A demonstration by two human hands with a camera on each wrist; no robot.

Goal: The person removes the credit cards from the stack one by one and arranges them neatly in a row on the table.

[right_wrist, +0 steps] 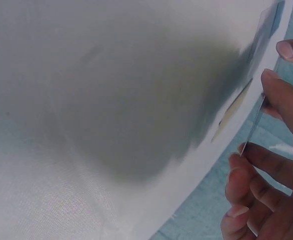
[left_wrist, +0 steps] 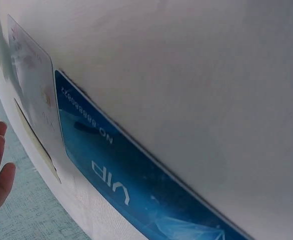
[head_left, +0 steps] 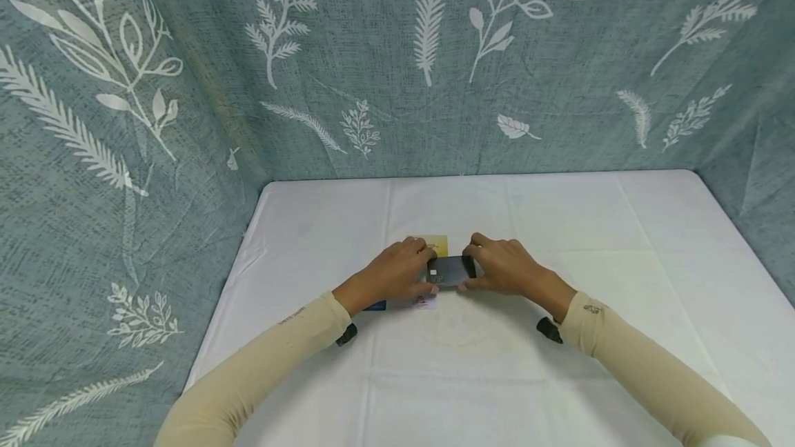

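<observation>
Between both hands a dark grey card [head_left: 452, 272] with "VIP" lettering is held above the table. The left hand [head_left: 399, 271] pinches its left end with thumb and fingers. At the opposite end the right hand [head_left: 506, 267] grips it the same way. In the right wrist view the card shows edge-on as a thin line between the right thumb and fingers. A yellow card [head_left: 437, 243] lies just beyond the hands, partly hidden by the left one. Nearer the body lie a pale card [head_left: 425, 303] and a blue VIP card [left_wrist: 106, 150], mostly covered by the left hand and wrist in the head view.
A white cloth covers the table [head_left: 559, 364], which has creases and a rounded far corner. Blue-green leaf-patterned curtains [head_left: 373, 54] hang behind it and at the sides. Both forearms, in beige sleeves [head_left: 267, 364], reach across the table's front part.
</observation>
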